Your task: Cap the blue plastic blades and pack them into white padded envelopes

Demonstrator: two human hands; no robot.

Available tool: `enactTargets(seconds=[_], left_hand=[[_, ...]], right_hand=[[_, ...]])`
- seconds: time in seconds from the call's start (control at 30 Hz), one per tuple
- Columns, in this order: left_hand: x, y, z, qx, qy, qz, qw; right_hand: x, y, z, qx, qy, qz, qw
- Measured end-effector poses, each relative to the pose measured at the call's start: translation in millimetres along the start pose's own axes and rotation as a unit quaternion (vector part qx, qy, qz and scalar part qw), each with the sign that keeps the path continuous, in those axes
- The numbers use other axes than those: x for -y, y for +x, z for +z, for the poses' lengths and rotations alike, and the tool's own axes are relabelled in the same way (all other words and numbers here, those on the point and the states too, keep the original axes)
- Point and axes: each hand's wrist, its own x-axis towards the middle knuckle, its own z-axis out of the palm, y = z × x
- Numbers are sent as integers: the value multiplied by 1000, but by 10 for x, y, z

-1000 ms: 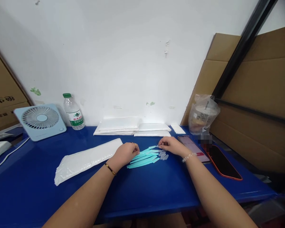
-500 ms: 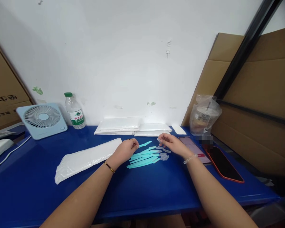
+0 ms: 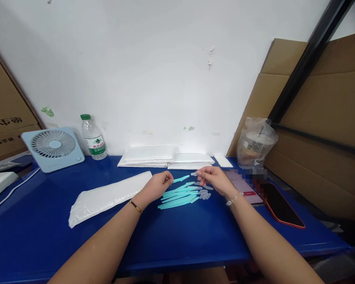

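Note:
Between the thumb and fingers of my left hand (image 3: 159, 184) is a teal eyebrow razor (image 3: 182, 178), its blade end pointing right. My right hand (image 3: 210, 176) pinches a small clear plastic blade cap (image 3: 193, 174) a short gap from the razor's tip. Below both hands, several more teal razors (image 3: 177, 199) lie in a loose fan on the blue table (image 3: 177, 236). Several loose clear caps (image 3: 205, 195) rest at their right ends. Left of my left hand lies a long white padded mailer (image 3: 106, 197), partly behind that hand.
White flat packs (image 3: 149, 154) are stacked along the wall. A light-blue fan (image 3: 55, 148) and a water bottle (image 3: 94, 140) stand at left. On the right are a bagged drink cup (image 3: 254, 146), a lit phone (image 3: 245, 189) and an orange-edged phone (image 3: 285, 207). Cardboard (image 3: 322, 138) leans behind.
My right hand has turned slightly, and the clear cap now points left toward the razor. My left hand and its razor stay nearly in place.

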Motion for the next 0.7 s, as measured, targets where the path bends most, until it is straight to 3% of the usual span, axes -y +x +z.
enactTargets(seconds=[0.5,0.7], left_hand=[[-30,5,48,3,-6,20,1000],[-2,12,13,2,-3,-2,1000]], right_hand=[[-35,-12,194,48,-7,-3,999],[3,-9,31,-9,-11,-54,998]])
